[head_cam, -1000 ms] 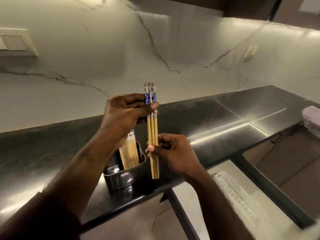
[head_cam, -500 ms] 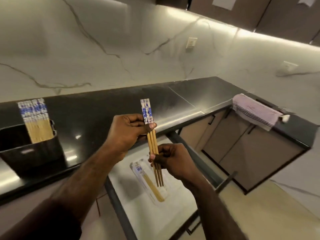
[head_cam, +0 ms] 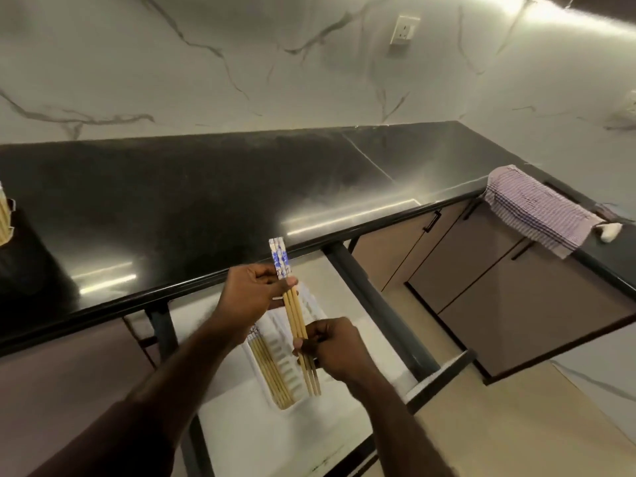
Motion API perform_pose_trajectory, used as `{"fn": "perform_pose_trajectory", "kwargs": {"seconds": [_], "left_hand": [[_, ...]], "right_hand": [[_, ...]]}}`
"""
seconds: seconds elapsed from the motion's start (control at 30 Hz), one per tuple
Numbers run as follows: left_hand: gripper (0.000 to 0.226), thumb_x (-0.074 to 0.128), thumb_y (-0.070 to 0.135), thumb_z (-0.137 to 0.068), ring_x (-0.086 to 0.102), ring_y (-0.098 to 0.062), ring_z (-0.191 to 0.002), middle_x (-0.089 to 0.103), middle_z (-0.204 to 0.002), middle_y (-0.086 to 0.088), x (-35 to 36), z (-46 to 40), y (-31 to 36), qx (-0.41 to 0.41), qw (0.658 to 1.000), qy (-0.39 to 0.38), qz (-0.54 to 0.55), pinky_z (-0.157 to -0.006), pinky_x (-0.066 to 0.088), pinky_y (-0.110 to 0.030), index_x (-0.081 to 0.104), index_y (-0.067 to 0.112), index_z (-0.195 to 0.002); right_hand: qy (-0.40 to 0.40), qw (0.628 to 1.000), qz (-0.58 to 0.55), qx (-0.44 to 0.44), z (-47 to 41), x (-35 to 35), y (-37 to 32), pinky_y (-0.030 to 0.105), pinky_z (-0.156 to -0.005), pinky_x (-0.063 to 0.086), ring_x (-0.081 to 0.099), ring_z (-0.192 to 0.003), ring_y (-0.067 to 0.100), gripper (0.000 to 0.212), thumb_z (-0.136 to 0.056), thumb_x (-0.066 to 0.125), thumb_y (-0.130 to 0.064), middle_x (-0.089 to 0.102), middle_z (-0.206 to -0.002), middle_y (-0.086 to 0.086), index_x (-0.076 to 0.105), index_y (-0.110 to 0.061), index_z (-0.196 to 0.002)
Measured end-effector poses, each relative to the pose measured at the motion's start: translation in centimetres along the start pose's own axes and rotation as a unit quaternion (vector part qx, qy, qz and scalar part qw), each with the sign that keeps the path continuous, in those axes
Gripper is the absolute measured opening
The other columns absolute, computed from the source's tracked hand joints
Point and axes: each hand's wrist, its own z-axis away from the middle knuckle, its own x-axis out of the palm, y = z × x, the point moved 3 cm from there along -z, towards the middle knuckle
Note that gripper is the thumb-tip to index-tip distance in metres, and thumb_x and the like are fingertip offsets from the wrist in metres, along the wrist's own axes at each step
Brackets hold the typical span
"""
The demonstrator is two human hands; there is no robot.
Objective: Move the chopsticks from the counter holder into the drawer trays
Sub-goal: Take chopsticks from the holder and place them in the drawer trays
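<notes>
A small bundle of bamboo chopsticks (head_cam: 295, 313) with blue-and-white patterned tops hangs over the open drawer. My left hand (head_cam: 253, 292) pinches the bundle just below the patterned tops. My right hand (head_cam: 335, 349) grips the lower shafts, tips pointing down toward the drawer. Beneath them a white ridged tray (head_cam: 311, 311) lies in the drawer, holding several chopsticks (head_cam: 270, 370) along its left side. The black counter holder (head_cam: 20, 256) with more chopsticks (head_cam: 3, 218) stands at the far left edge, mostly cut off.
The white drawer (head_cam: 247, 425) is pulled out under the black countertop (head_cam: 213, 197). A striped purple towel (head_cam: 537, 208) drapes over the counter edge at right. Brown cabinet doors (head_cam: 481, 270) sit below it. A wall socket (head_cam: 404, 29) is on the marble backsplash.
The view swung right from the holder to the open drawer. Both hands carried the chopstick bundle off the counter and lower, over the tray.
</notes>
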Motion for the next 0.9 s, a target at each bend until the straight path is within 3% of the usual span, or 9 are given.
{"fn": "perform_pose_trajectory", "kwargs": {"seconds": [0.17, 0.3, 0.4, 0.57, 0.73, 0.9], "left_hand": [[0.004, 0.07, 0.008, -0.085, 0.075, -0.018, -0.071, 0.076, -0.075, -0.001, -0.6, -4.0, -7.3, -0.086, 0.995, 0.02, -0.054, -0.056, 0.056, -0.02, 0.07, 0.009, -0.089], [0.01, 0.074, 0.015, -0.083, 0.074, -0.019, -0.073, 0.075, -0.078, -0.006, -1.3, -5.2, -12.9, -0.143, 0.977, 0.012, -0.155, -0.065, 0.061, -0.033, 0.071, 0.007, -0.088], [0.024, 0.075, 0.025, -0.082, 0.071, -0.02, -0.081, 0.075, -0.092, -0.007, -1.5, -5.6, -16.2, -0.156, 0.938, 0.022, -0.308, -0.078, 0.058, -0.036, 0.073, 0.006, -0.096], [0.033, 0.07, 0.03, -0.085, 0.066, -0.019, -0.096, 0.07, -0.114, -0.003, -0.8, -5.7, -18.9, -0.114, 0.914, 0.04, -0.386, -0.084, 0.054, -0.029, 0.065, 0.016, -0.115], [0.045, 0.059, 0.042, -0.09, 0.051, -0.024, -0.124, 0.06, -0.131, -0.005, 0.0, -6.3, -20.5, -0.07, 0.81, -0.035, -0.581, -0.114, 0.029, -0.039, 0.054, 0.016, -0.127], [0.056, 0.047, 0.045, -0.096, 0.038, -0.025, -0.137, 0.049, -0.144, -0.007, 0.1, -6.2, -21.0, -0.042, 0.731, -0.086, -0.676, -0.119, -0.001, -0.048, 0.042, 0.011, -0.14]], "right_hand": [[-0.029, 0.996, 0.067, 0.06, -5.5, 2.1, 4.1, 0.045, -0.079, 0.06, 0.073, -0.082, 0.026, 0.012, -0.084, 0.074, -0.02, 0.076, -0.085, 0.008, 0.078, -0.011, -0.09], [-0.051, 0.981, 0.153, 0.111, -8.8, 3.8, 7.4, 0.041, -0.078, 0.059, 0.073, -0.08, 0.024, 0.015, -0.08, 0.073, -0.022, 0.076, -0.08, 0.007, 0.077, -0.007, -0.08], [-0.064, 0.967, 0.212, 0.124, -10.9, 5.2, 9.2, 0.038, -0.082, 0.058, 0.071, -0.086, 0.024, 0.022, -0.08, 0.073, -0.029, 0.076, -0.087, 0.007, 0.075, -0.007, -0.083], [-0.069, 0.946, 0.283, 0.141, -13.6, 6.9, 10.9, 0.03, -0.08, 0.056, 0.07, -0.093, 0.025, 0.031, -0.08, 0.073, -0.03, 0.073, -0.098, 0.008, 0.07, -0.008, -0.101], [-0.031, 0.94, 0.31, 0.139, -14.0, 8.4, 11.7, 0.028, -0.08, 0.05, 0.066, -0.103, 0.026, 0.026, -0.089, 0.062, -0.029, 0.069, -0.109, 0.007, 0.06, -0.009, -0.106], [-0.023, 0.936, 0.335, 0.11, -13.4, 10.0, 12.1, 0.033, -0.081, 0.052, 0.063, -0.102, 0.027, 0.019, -0.092, 0.046, -0.02, 0.064, -0.108, 0.008, 0.06, -0.012, -0.102]]}}
